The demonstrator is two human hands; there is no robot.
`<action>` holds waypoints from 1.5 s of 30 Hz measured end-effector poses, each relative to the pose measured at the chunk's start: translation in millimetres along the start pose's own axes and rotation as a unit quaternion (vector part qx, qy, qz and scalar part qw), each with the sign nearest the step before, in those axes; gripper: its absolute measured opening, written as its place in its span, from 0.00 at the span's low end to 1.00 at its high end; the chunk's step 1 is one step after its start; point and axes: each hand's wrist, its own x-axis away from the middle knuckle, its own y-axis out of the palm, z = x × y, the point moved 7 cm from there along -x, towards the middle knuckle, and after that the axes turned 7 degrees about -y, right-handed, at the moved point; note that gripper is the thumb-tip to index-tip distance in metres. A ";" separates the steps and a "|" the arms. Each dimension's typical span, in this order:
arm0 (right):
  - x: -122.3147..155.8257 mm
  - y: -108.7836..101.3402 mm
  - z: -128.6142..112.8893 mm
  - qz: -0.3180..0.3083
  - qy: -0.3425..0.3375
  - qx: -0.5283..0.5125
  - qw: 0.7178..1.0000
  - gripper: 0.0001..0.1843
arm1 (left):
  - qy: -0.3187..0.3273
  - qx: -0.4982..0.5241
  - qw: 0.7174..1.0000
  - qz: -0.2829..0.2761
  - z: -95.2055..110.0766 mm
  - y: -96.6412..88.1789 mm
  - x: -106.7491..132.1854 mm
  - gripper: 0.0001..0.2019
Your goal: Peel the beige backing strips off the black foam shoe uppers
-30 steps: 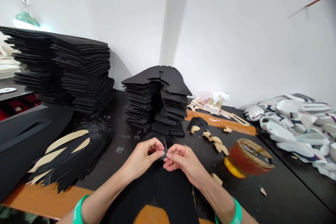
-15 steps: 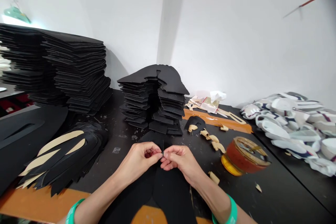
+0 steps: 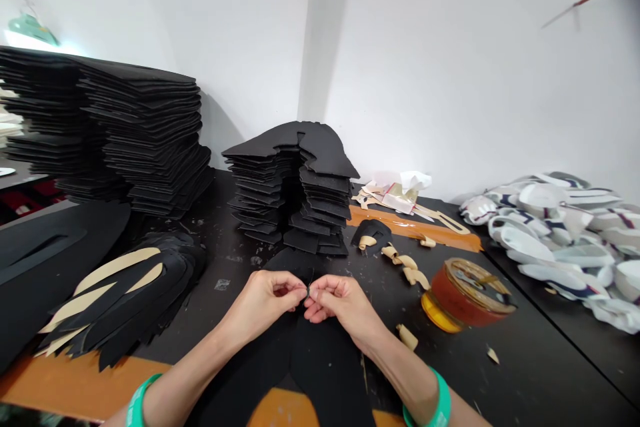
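Observation:
My left hand (image 3: pixel 267 303) and my right hand (image 3: pixel 336 303) meet at their fingertips over the dark table. Both pinch the upper edge of a black foam piece (image 3: pixel 320 360) whose two long lobes run down toward me. The pinched edge is folded thin between thumbs and forefingers. A green band circles each wrist. Just beyond my hands stands a stack of black foam cutouts (image 3: pixel 295 197).
A tall pile of black foam sheets (image 3: pixel 125 133) rises at the left, with fanned black and tan pieces (image 3: pixel 120 297) below it. An orange glue tin (image 3: pixel 467 293) and curled tan strips (image 3: pixel 405 267) lie right of my hands. White shoe uppers (image 3: pixel 560 233) are heaped at the far right.
The rounded foam tab held flat between my fingers a second ago is now folded edge-on. My hands have stayed pinched together in about the same spot.

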 end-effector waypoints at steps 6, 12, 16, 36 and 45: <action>-1.3 1.5 0.6 -0.010 -0.025 0.013 1.000 0.20 | 0.002 -0.002 1.000 -0.004 1.5 1.2 1.4 0.10; -1.6 2.3 4.0 -0.011 -0.064 0.053 0.997 0.17 | 0.006 -0.027 1.000 0.003 1.0 -0.4 2.9 0.09; -1.2 3.5 3.0 -0.013 -0.075 0.067 0.995 0.13 | 0.006 -0.037 0.999 0.000 0.1 -0.8 2.3 0.10; 3.7 2.5 -10.5 0.031 -0.111 0.091 0.989 0.11 | -0.005 0.077 0.997 0.018 3.5 -6.7 -2.3 0.06; 0.4 -1.7 -24.4 0.073 -0.164 0.113 0.977 0.12 | 0.003 0.071 0.997 0.005 6.4 -1.6 0.1 0.06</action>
